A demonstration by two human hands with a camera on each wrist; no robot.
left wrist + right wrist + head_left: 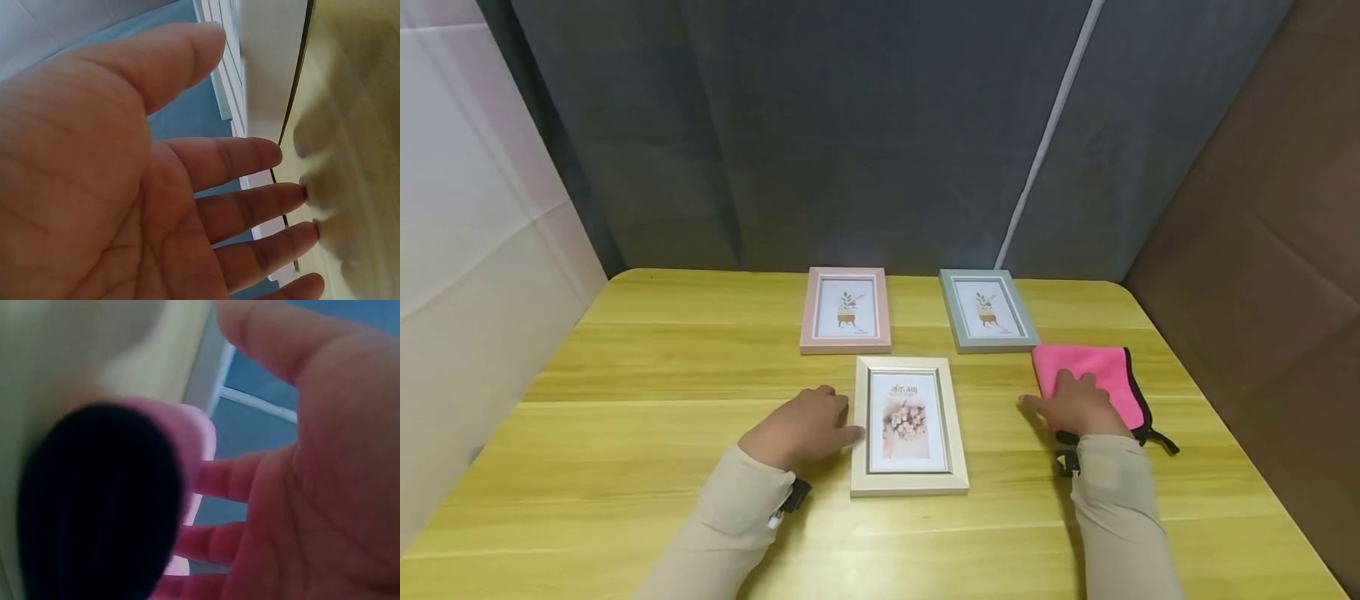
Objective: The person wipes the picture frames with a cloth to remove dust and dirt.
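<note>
In the head view, a cream photo frame [957,433] with a flower print lies face up at the middle front of the table. My left hand [805,427] is beside its left edge, thumb tip right at the rim. The left wrist view shows that hand's fingers fairly straight, tips down by the tabletop near the frame's side [269,69]. To the right lies a folded pink cloth [1105,367] with black edging. Over it rests my right hand [1078,407], fingertips on the pink fabric [187,434] and thumb held out to the left.
A pink photo frame [808,321] and a grey-blue one [957,321] lie face up at the back of the wooden table [662,358]. Behind the far edge hangs a dark grey curtain [850,150]. A brown cloth wall [1285,275] stands on the right, a pale one [467,250] on the left.
</note>
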